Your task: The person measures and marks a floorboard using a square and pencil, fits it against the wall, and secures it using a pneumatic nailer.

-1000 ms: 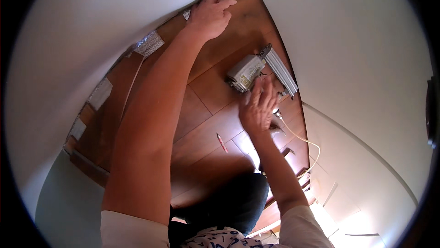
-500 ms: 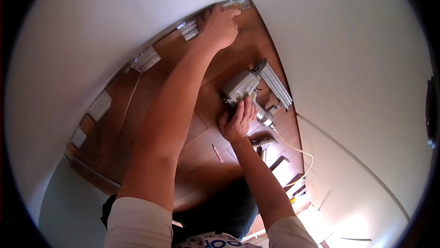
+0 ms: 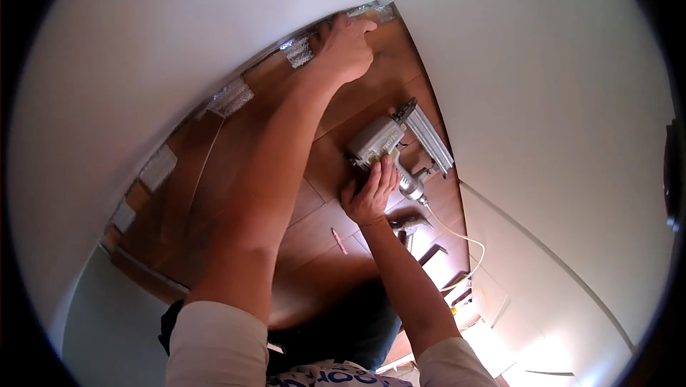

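At the far edge of the wood floor, my left hand [image 3: 349,50] reaches down against the foot of the white wall. Its thumb sticks out to the right, apart from the other fingers, whose tips are in shadow and partly hidden. Silvery foil pieces [image 3: 297,52] lie along this edge beside it. My right hand [image 3: 371,192] rests with fingers stretched out against the body of a grey nail gun [image 3: 377,138]. The nail gun lies on its side, its magazine toward the right-hand panel, and the fingers are not wrapped round its handle.
A pale air hose [image 3: 457,231] runs from the nail gun toward me. A red-and-white pencil-like stick [image 3: 339,241] lies on the floor [image 3: 304,201]. A hammer-like tool [image 3: 411,227] and dark pieces are near my right forearm. White panels [image 3: 543,101] border the right side.
The view has shifted slightly, so the floor and nail gun sit a little differently in it. Both hands stay in nearly the same places.
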Motion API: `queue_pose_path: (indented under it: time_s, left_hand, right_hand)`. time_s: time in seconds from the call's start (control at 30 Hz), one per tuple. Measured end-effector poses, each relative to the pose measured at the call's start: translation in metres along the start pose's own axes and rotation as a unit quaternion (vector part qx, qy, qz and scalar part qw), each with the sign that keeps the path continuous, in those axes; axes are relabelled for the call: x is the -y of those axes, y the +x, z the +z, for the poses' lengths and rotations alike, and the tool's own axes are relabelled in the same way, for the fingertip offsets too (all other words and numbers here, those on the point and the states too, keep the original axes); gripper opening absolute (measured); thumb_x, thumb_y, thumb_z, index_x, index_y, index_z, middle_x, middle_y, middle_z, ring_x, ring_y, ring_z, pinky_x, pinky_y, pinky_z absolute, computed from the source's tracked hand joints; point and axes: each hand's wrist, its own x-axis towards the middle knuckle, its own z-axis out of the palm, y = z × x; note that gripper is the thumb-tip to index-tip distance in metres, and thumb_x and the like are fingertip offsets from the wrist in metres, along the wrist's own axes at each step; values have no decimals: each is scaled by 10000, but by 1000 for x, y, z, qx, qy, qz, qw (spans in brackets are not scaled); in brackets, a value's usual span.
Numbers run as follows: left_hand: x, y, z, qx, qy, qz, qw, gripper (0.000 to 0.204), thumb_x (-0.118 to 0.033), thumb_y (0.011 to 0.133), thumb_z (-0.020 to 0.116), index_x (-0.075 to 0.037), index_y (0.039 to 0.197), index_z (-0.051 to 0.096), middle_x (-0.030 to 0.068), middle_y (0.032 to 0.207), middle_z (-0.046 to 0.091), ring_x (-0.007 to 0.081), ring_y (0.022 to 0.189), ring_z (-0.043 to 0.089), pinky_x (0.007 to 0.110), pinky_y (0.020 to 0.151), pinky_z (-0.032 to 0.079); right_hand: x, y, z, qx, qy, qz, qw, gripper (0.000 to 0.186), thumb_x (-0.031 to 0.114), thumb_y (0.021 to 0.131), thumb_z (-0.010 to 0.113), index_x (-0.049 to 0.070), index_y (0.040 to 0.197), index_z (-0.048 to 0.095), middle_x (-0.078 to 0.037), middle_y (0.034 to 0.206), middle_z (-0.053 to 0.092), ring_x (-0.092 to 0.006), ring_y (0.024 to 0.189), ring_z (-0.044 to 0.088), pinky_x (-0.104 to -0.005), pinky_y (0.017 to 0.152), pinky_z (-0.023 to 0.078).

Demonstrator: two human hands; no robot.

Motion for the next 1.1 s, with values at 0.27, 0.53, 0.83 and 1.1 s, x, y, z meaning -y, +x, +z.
queue_pose_path:
  time_s: [0.27, 0.53, 0.83, 1.1]
  left_hand:
    - [9, -1, 0, -3, 4, 31, 999, 526, -167, 927, 623, -231, 1447, 573, 104, 1498, 458, 407, 1413, 365, 646, 1164, 267]
    - [-7, -4, -3, 8, 41, -10, 999, 526, -158, 942, 620, -231, 1460, 571, 137, 1530, 425, 426, 1455, 327, 651, 1166, 286]
    - [13, -18, -19, -55, 168, 57, 983, 292, -238, 1026, 556, -97, 1262, 653, 174, 1310, 630, 402, 1188, 630, 522, 994, 515]
    - [38, -13, -6, -103, 138, 55, 984, 426, -423, 1084, 503, -46, 1064, 699, 213, 1106, 702, 433, 1066, 661, 545, 887, 539]
  right_hand:
    - [0, -2, 3, -19, -4, 5, 1000, 792, 213, 820, 659, -50, 1511, 376, -307, 1556, 419, -485, 1393, 445, -617, 1160, 280]
    - [-1, -3, 6, -24, -13, 6, 1000, 806, 235, 811, 650, -48, 1514, 376, -300, 1563, 414, -478, 1402, 434, -618, 1171, 264]
    - [1, 1, 4, -27, 0, 3, 1000, 812, 241, 791, 655, -47, 1504, 394, -295, 1546, 434, -465, 1393, 445, -603, 1175, 269]
    - [2, 0, 3, -15, -2, 11, 1000, 814, 229, 806, 663, -48, 1516, 374, -311, 1548, 419, -489, 1384, 437, -621, 1165, 274]
